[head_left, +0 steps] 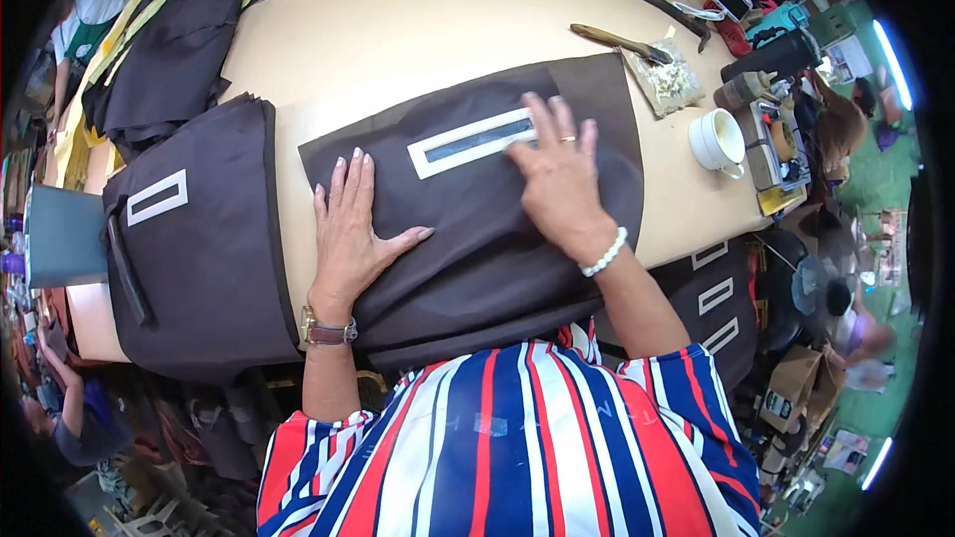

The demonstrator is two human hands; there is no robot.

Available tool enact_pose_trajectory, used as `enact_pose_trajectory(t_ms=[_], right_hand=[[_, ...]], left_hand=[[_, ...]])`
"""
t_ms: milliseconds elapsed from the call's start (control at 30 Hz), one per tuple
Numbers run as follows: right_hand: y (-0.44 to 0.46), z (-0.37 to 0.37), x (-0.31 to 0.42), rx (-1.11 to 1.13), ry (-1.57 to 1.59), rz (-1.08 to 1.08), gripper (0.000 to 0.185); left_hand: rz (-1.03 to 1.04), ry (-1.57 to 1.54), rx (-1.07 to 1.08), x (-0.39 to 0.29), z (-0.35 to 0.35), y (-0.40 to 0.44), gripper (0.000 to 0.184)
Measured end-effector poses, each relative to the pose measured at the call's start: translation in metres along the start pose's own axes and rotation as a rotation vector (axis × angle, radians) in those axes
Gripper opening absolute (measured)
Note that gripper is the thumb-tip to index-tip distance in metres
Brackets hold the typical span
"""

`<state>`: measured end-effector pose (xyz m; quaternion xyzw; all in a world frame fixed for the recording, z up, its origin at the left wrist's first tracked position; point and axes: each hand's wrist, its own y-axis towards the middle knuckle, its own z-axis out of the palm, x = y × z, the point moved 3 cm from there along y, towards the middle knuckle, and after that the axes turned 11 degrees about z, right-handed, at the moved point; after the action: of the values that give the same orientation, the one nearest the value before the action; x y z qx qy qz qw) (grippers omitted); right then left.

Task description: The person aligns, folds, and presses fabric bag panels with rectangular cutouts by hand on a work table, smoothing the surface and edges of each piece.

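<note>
in the head view, a dark brown fabric panel (468, 229) lies on a pale tan tabletop (388, 30) in front of the person, its near side hanging past the table's edge. on it sits a long white rectangular frame (423, 161) around a dark slot, tilted up to the right. the left hand (348, 229) rests flat on the panel, left of the frame, thumb spread wide. the right hand (562, 174), fingers fanned out, covers the frame's right end; the two hands are well apart.

to the left, a second dark brown fabric panel (209, 268) bears a smaller white frame (157, 198) and a slim dark-handled tool (127, 268). right of the work stand a white ceramic mug (716, 140) and a clear plastic packet of pale bits (668, 85), with a wooden-handled brush (617, 43) partly over it. beyond lies a dark-handled hammer (668, 13).
</note>
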<state>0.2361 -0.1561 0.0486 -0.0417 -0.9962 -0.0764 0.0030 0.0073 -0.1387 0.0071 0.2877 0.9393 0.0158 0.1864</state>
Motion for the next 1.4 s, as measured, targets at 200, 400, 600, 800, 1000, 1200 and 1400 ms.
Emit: enact_pose_trajectory(t_ms=[200,400,600,800,1000,1200,1400], right_hand=[[0.011,0.024,-0.038,-0.045,-0.303,-0.008,0.047],[0.009,0.024,-0.033,-0.005,-0.382,-0.125,0.053],[0.01,0.023,-0.023,0.044,-0.348,-0.199,0.055],[0.005,0.02,0.005,0.046,-0.24,-0.322,0.053],[-0.005,0.03,0.071,-0.035,-0.224,-0.286,0.052],[-0.005,0.029,0.056,-0.046,-0.346,-0.163,0.055],[-0.011,0.034,0.074,-0.044,-0.16,-0.241,0.055]], left_hand=[[-0.011,-0.004,-0.005,-0.001,-0.001,0.0,0.102],[0.011,-0.013,-0.031,-0.001,-0.003,0.0,0.101],[0.009,-0.022,-0.03,0.0,-0.001,-0.001,0.103],[-0.009,-0.03,-0.01,0.001,-0.002,0.0,0.106],[-0.001,-0.035,-0.024,0.001,0.0,-0.001,0.106],[0.008,-0.026,-0.037,0.001,0.0,-0.002,0.104],[0.027,-0.014,-0.066,0.002,0.001,-0.002,0.102]])
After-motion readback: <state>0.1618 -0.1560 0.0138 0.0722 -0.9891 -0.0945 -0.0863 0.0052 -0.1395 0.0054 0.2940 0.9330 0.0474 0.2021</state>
